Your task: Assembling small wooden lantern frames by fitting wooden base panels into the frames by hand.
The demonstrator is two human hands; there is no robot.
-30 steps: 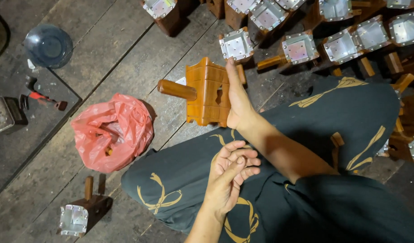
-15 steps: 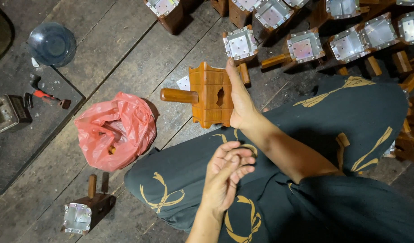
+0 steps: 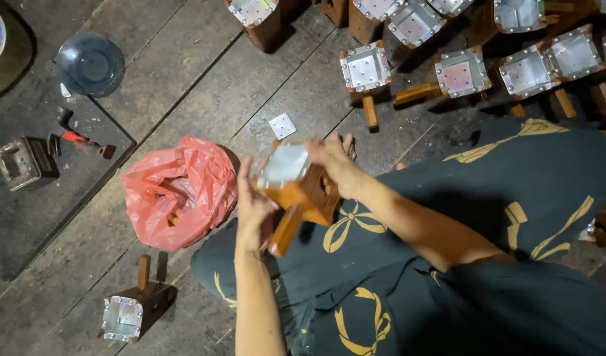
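I hold a brown wooden block with a handle peg above my lap, its shiny metal plate facing up. My left hand grips its left side next to the peg. My right hand clasps the far right side, fingers over the top edge. A small square metal plate lies on the floor just beyond the block. I sit cross-legged in dark trousers with yellow bows.
A red plastic bag lies left of my knee. One finished block sits at the lower left. Several plated blocks line the top. A hammer, a metal mould and a blue lid rest at the left.
The wooden block has been lifted off the floor and turned plate-up over my lap. My left hand, empty before, now grips it together with my right hand.
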